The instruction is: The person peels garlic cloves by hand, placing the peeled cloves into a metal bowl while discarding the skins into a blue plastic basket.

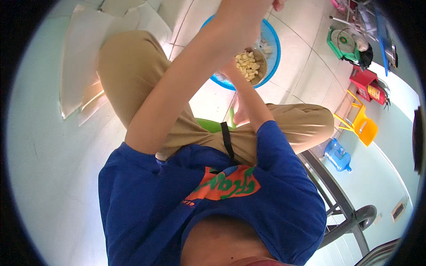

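A blue plastic mesh basket [275, 50] sits on the tiled floor between my legs. Inside it, a metal bowl [262, 63] holds many pale peeled garlic cloves [247, 64]. Clear plastic [265, 46] lies beside the bowl in the basket. My left arm reaches across above the basket, and my left hand [249, 13] is partly cut off by the top edge, with one fingertip showing. Below that forearm, my right hand [228, 68] is at the bowl's left side. Its fingers are hidden, so I cannot see what it holds.
A green plastic seat [209, 125] is under me, near a bare foot [240, 113]. To the right are a green scale [344, 41], a red box [362, 83], a yellow chair [364, 128], a blue water bottle [337, 154] and a grey metal frame [336, 196]. A pale wall [36, 149] stands left.
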